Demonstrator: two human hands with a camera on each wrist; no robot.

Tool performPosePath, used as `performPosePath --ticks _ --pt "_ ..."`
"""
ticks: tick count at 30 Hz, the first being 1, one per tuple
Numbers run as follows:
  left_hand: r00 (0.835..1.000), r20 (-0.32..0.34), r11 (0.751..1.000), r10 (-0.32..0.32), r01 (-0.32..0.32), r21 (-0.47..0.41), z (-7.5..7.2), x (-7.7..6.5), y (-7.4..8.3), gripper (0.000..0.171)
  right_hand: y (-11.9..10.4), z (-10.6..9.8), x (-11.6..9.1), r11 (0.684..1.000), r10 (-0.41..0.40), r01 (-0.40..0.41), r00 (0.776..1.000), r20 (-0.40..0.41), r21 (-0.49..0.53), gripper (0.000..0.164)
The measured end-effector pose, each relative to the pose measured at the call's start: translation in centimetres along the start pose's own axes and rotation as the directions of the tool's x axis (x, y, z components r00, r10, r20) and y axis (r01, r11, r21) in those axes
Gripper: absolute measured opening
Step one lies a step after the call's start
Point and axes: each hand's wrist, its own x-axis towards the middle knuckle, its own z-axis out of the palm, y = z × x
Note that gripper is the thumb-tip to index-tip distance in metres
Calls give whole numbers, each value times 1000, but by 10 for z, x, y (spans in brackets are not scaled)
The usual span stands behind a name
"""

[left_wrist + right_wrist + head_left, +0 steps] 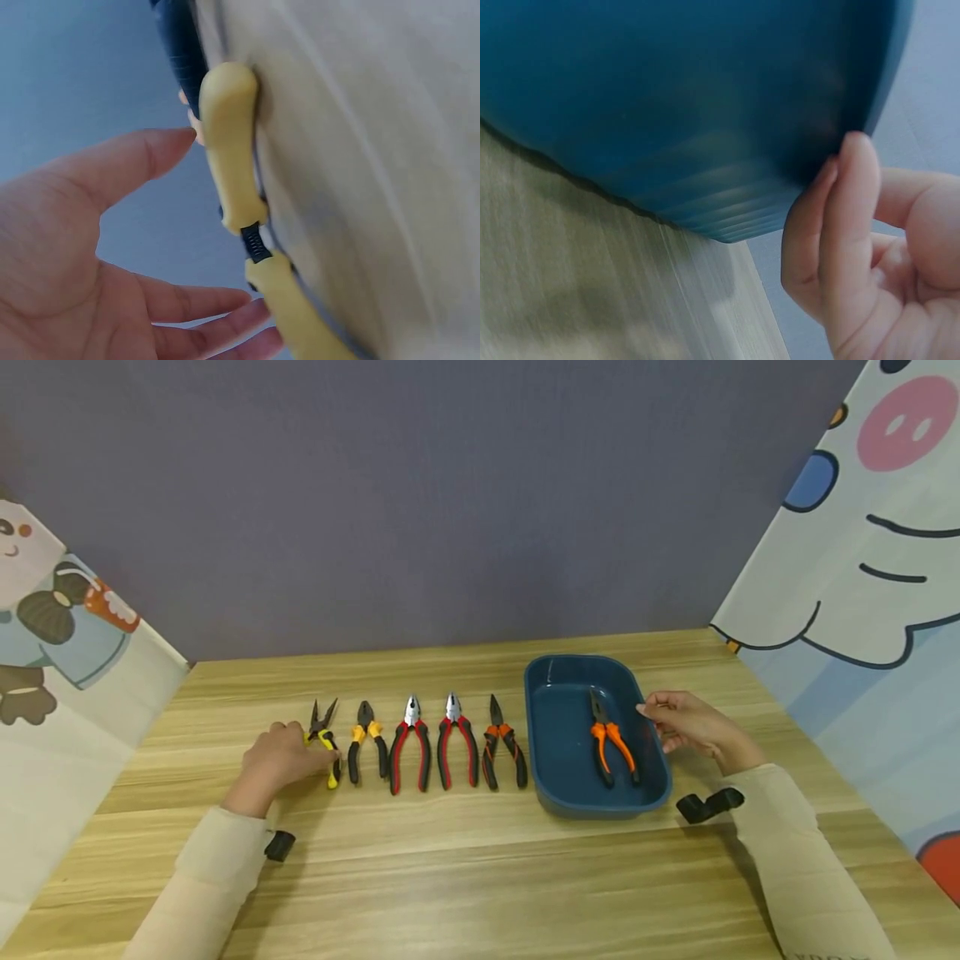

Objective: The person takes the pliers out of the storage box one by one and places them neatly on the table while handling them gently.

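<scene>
Needle-nose pliers (327,737) with yellow and black handles lie at the left end of a row on the table. My left hand (279,758) is over their handles. In the left wrist view its thumb and fingers are spread, fairly straight, beside the yellow handle (230,150); whether they touch it I cannot tell. My right hand (692,724) pinches the right rim of a blue plastic basin (551,793), thumb and fingers at the edge in the right wrist view. Inside the basin lie orange-and-black pliers (615,742).
Along the row lie yellow-and-black pliers (366,735), two red-and-black pliers (411,739) and dark pliers with orange trim (498,739), just left of the basin. A grey panel (450,510) stands behind the wooden table (450,885); cartoon-printed sheets (847,568) flank it.
</scene>
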Motion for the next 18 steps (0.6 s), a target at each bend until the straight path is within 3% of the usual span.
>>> performPosePath --ticks 9,18 --pt "999 -28 999 41 -41 -1 -8 -5 12 86 1 -1 0 1000 -11 11 1000 1 4 19" --pt "992 -78 995 95 -94 14 -16 -10 44 82 3 -1 0 1000 -12 12 1000 6 -14 20"
